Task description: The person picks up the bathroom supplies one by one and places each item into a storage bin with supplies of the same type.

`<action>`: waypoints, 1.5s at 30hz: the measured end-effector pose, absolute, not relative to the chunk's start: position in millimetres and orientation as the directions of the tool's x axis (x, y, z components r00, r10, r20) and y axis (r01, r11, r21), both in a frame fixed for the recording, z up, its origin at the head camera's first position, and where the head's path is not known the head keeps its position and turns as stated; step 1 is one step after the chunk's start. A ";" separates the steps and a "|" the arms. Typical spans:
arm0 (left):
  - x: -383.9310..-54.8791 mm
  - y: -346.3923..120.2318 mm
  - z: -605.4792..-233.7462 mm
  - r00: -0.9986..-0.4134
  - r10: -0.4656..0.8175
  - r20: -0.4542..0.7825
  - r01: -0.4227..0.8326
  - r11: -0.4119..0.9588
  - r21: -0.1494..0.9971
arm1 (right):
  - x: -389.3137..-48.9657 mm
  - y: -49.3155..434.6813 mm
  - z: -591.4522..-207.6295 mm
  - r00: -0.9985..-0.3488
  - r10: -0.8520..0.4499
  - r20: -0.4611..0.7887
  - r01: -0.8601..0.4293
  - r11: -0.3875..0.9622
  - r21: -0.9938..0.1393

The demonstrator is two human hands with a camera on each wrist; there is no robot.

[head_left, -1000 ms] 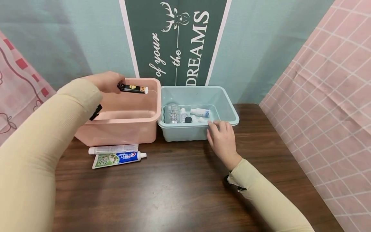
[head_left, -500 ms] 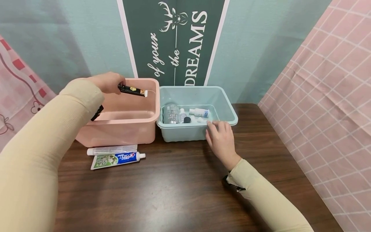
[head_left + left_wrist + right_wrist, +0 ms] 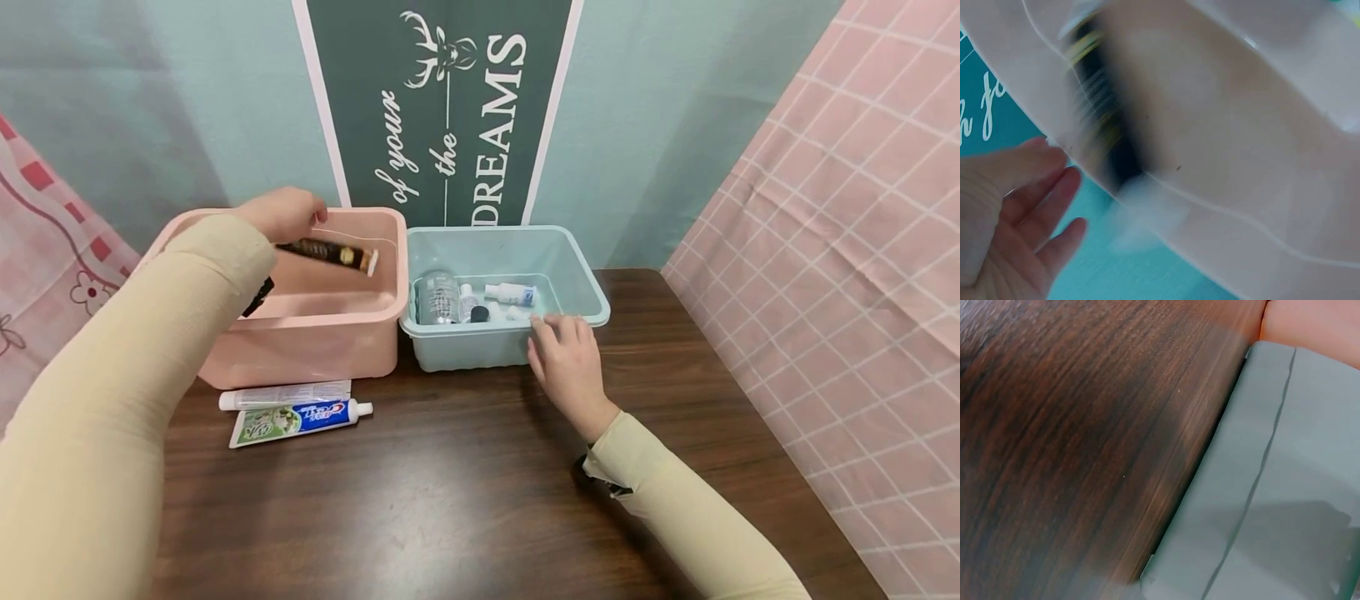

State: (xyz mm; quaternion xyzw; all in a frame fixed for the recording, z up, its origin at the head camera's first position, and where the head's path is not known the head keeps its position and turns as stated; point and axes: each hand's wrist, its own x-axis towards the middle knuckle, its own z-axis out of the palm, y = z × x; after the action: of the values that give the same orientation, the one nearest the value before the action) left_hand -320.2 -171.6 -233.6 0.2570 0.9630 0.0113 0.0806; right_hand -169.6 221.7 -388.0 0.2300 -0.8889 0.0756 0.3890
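Note:
A black toothpaste tube [image 3: 326, 252] with gold print and a white end is in the air inside the pink bin [image 3: 322, 354], tilted and blurred by motion. Just above it is my left hand [image 3: 287, 215]. In the left wrist view, my left hand [image 3: 1016, 206] has loosely bent, spread fingers, and a gap separates them from the blurred tube [image 3: 1107, 106]. My right hand [image 3: 570, 367] holds the front rim of the light blue bin [image 3: 465, 350], its fingers bent over the edge. No right fingers show in the right wrist view, only the bin's outer wall [image 3: 1310, 450].
Inside the blue bin lie a clear bottle [image 3: 438, 298], a small white tube [image 3: 512, 293] and other small bottles. A silvery-white tube [image 3: 288, 395] and a green-and-blue toothpaste tube [image 3: 300, 421] lie before the pink bin on the wooden table [image 3: 420, 500].
The black tube has left my left hand's grip and dropped lower into the pink bin. The left fingers have loosened. My right hand stays at the blue bin's rim.

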 end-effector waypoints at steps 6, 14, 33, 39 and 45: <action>-319.3 -169.7 -219.5 -0.886 0.443 -0.133 0.436 0.896 0.082 | -168.7 221.7 -387.9 -0.589 -0.350 0.728 -0.463 0.885 0.051; -313.0 -175.4 -214.6 -0.880 0.431 -0.200 0.431 0.901 0.046 | -168.7 221.8 -388.0 -0.582 -0.350 0.734 -0.468 0.882 0.049; -292.2 -171.6 -208.5 -0.870 0.358 -0.338 0.375 0.927 0.016 | -168.6 219.2 -385.5 -0.593 -0.343 0.729 -0.457 0.888 0.046; -285.7 -170.3 -208.9 -0.872 0.353 -0.338 0.368 0.930 0.022 | -171.0 216.8 -384.5 -0.587 -0.340 0.735 -0.459 0.887 0.044; -281.5 -170.8 -208.0 -0.859 0.386 -0.336 0.410 0.912 -0.001 | -171.5 216.4 -385.0 -0.596 -0.328 0.733 -0.451 0.892 0.033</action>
State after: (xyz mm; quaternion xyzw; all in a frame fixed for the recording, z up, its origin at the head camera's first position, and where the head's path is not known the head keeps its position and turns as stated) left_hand -281.5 -170.8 -208.0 0.2065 0.9634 -0.0362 0.1668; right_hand -171.5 216.4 -385.0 0.2189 -0.8898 0.0782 0.3928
